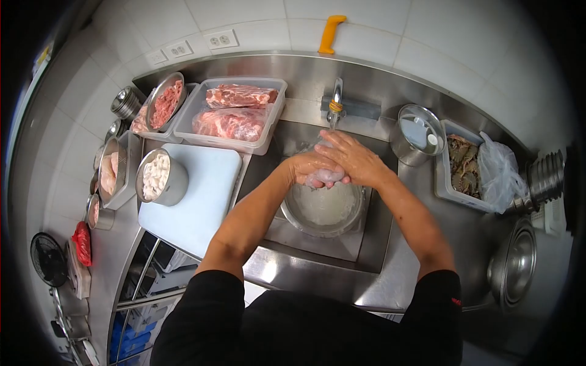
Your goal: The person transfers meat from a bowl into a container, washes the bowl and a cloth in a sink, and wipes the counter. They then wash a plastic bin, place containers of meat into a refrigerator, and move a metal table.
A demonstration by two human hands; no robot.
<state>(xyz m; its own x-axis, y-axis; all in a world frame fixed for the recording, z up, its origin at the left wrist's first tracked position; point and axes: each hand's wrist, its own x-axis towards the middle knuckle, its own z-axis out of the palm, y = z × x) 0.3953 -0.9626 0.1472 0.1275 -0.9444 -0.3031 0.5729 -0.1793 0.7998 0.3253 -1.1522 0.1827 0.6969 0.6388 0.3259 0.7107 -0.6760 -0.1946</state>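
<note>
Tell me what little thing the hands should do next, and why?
Maybe squeeze gently, I think: the left hand and right hand press a pale shiny lump between them, right above the bowl, so drips would probably land there.

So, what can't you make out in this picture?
In the head view:
- Full shape of the pale lump: covered by left hand and right hand.
- Bottom of the metal bowl: hidden by cloudy liquid.
- Red sleeve marking: too small to read.
</note>
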